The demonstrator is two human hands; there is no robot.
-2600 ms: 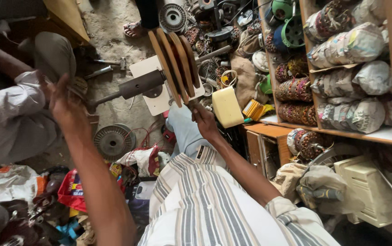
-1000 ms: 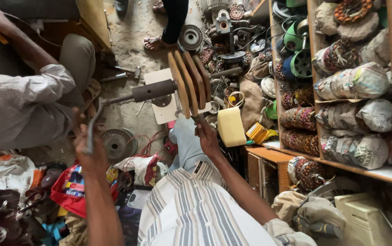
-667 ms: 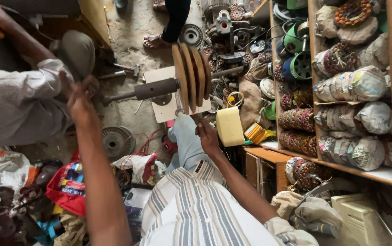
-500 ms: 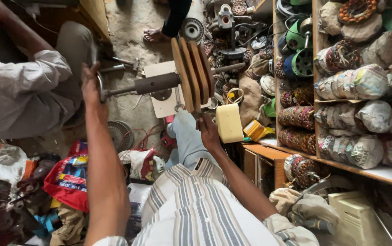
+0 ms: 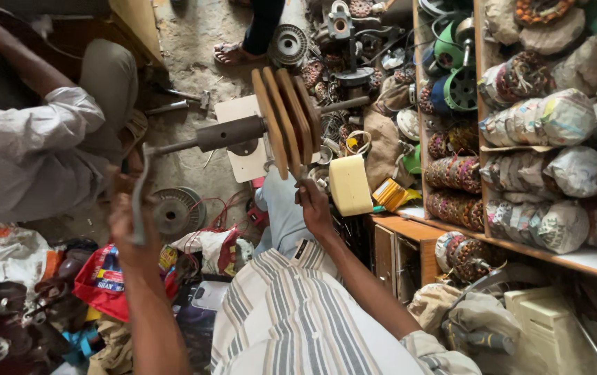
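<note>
Winding former (image 5: 286, 121): three wooden plates stacked on edge on a metal shaft (image 5: 229, 134), held out over the workshop floor (image 5: 194, 42) in front of your lap. The shaft runs left to a bent crank handle (image 5: 138, 201). Your left hand (image 5: 130, 232) is clenched around that handle at the low point of its swing. Your right hand (image 5: 314, 205) rests its fingertips against the lower edge of the plates, beside a pale yellow block (image 5: 350, 184); whether it pinches wire there is too fine to tell.

Judgement: you are mid-turn on the crank, winding on the former. The next move calls for a steady pull of the handle up and round, with the right hand kept light on the plates so the feed stays in its slot.

Against the frame half a second ago, your left hand has dropped from level with the shaft to well below it. The right hand has not shifted. Shelves (image 5: 555, 250) of wrapped coils stand to the right; another person's grey sleeve (image 5: 20, 160) lies at left.
</note>
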